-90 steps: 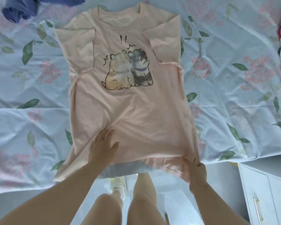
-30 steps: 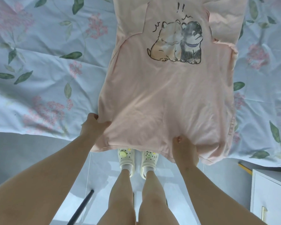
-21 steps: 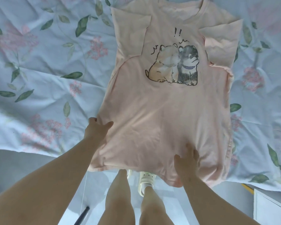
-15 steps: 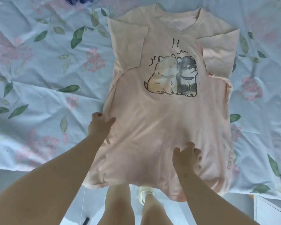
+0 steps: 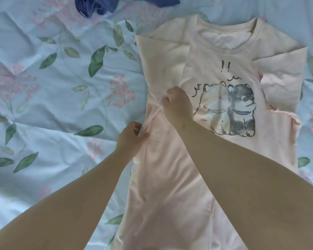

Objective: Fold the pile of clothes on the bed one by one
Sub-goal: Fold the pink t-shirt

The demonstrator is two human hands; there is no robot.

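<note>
On the leafy light-blue bed sheet [image 5: 61,105], a soft pink T-shirt with two puppies [image 5: 161,195] is lying flat.
The left hand [image 5: 132,138] is pinching its side edge, and the right hand [image 5: 177,105] is gripping a fold just above.

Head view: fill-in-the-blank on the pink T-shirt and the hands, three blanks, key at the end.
1. The pink T-shirt lies print side ____ on the floral bedsheet.
2. The left hand and the right hand both grip the shirt's fabric; the one nearer the collar is the ____ one.
3. The crumpled garment at the top edge of the view is ____ in colour.

Missing words: up; right; blue.
</note>
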